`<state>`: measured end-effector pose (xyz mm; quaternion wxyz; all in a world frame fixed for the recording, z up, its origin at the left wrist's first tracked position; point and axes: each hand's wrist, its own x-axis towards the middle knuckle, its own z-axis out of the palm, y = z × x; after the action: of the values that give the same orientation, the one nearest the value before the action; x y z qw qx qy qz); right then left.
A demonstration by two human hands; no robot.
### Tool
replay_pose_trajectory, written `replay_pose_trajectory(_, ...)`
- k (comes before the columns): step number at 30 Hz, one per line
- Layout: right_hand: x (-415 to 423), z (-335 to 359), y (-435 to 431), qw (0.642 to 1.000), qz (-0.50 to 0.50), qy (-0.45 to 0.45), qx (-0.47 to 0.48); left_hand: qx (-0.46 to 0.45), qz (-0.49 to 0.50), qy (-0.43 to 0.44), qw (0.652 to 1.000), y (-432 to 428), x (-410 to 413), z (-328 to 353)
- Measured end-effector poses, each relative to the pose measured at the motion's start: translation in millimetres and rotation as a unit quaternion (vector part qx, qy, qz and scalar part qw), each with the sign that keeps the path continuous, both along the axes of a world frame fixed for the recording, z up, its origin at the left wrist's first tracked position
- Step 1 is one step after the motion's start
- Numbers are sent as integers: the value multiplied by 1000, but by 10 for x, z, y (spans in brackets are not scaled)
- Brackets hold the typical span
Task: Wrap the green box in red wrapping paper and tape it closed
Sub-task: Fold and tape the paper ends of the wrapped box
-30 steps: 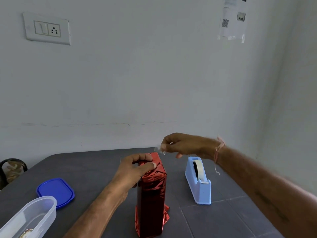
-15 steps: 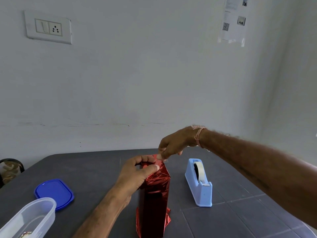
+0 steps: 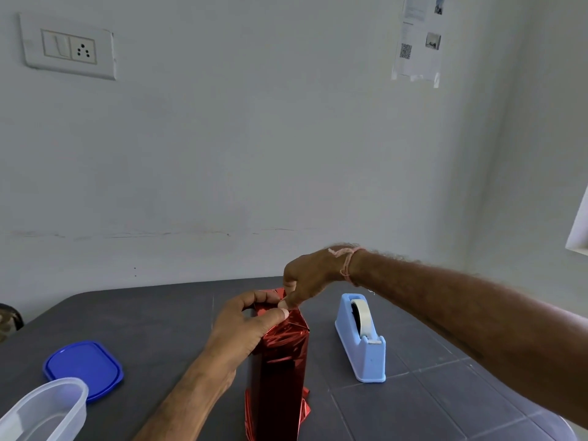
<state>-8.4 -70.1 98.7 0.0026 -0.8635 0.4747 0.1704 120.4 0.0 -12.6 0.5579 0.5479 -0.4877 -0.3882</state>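
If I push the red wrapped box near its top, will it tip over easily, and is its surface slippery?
Probably yes: the wrapped box stands tall on a narrow end, and the left hand grips its top. The glossy paper looks slippery, so a grip may slide. Crumpled paper at its base could make it wobble.

Plain room, home or small office I'd say: bare pale wall (image 3: 286, 138), switch-and-socket plate (image 3: 68, 47) high up left of the left hand (image 3: 245, 327), printed sheet (image 3: 418, 39) with a QR code taped way above the right hand (image 3: 307, 278), dark bench (image 3: 152, 326) under both.
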Motion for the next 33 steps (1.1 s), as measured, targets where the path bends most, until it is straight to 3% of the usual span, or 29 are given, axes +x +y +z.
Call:
replay_pose_trajectory(3, -89, 202, 260, 997, -71, -32, 11, -1, 0, -2, 1000, -9, -8, 3)
replay_pose_trajectory(6, -147, 418, 786, 994, -77, -80, 6, -5, -5, -7, 1000, -18, -11, -12)
replay_pose_trajectory(8, -270, 163, 368, 991, -97, -88, -34, -7, -9, -7, 1000, -25, -15, -15)
replay_pose_trajectory(9, -322, 141, 312, 988, -83, -120, -46, -7, -9, -7, 1000, -29, -14, -17)
replay_pose_trajectory(10, -362, 152, 243, 990, -51, -96, -93, -7, -9, -10, 1000, -32, -16, -17)
replay_pose_trajectory(12, -394, 234, 364, 994, -36, -71, -76, -8, -8, -13, 1000, -34, -15, -19)
replay_pose_trajectory(14, -288, 272, 444, 992, -38, -113, -34, -10, -8, -16, 1000, -36, -11, -22)
replay_pose_trajectory(19, -48, 150, 210, 999, -45, -12, -19, -6, -11, -14, 1000, -36, 23, -38)
replay_pose_trajectory(24, -221, -142, -179, 983, -87, -113, 116, 5, -9, -6, 1000, -27, 28, -33)
replay_pose_trajectory(27, -380, -503, -398, 932, -134, -273, 197, 9, -7, -3, 1000, -11, 30, -32)
replay_pose_trajectory(33, -467, -1156, -336, 744, -184, -519, 379, 1, -1, 3, 1000, 11, 28, -36)
